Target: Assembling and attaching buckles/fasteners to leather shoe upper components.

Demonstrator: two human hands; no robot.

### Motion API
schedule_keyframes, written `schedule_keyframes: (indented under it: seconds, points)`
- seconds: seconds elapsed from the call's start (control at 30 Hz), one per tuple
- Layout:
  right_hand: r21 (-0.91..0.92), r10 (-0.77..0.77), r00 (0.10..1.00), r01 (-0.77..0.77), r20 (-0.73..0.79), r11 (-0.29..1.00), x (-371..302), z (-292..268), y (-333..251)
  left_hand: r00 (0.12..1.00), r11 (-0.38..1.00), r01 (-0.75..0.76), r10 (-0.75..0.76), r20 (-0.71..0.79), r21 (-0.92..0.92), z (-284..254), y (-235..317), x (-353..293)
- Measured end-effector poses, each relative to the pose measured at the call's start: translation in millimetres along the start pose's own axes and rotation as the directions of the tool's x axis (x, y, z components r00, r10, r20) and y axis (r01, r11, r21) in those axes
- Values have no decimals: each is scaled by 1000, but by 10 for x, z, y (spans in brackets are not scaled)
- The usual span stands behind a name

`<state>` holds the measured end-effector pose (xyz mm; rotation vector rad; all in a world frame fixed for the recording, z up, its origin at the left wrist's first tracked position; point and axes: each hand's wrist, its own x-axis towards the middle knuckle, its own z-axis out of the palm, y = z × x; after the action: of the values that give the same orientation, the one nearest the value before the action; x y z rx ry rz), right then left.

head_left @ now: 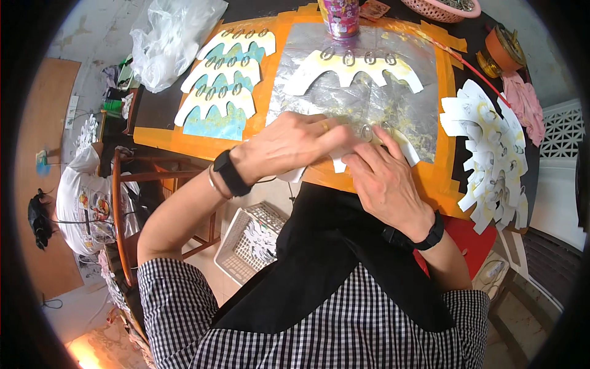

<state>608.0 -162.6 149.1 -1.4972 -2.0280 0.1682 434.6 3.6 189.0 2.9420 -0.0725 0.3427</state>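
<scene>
Table edge (439, 194), hands (382, 179) on cutout (407, 149)

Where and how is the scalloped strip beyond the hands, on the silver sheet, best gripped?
Likely by the right end leg of the strip, pinched from the near right: the leg juts that way, and the dark ovals sit along the far edge.
</scene>
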Motion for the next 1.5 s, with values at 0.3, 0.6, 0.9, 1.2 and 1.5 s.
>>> schedule_keyframes:
  seconds: [0.3,0.6,0.9,1.2,1.5]
  points:
    - [15,-51,998,50,26,999,19,-29,50,732,702,521,-660,-169,-486,58,325,-112]
    - [3,-57,998,57,27,998,-13,-23,44,481,416,809,-875,60,-416,61,590,140]
    - [1,-69,997,69,27,998,-33,-13,57,338,292,817,-941,3,-497,214,640,174]
    - [-10,-49,998,49,36,999,-29,-26,44,372,421,851,-906,-203,-316,413,734,255]
    - [3,-29,997,29,70,1000,-41,-42,49,464,504,857,-847,-260,-113,381,739,257]
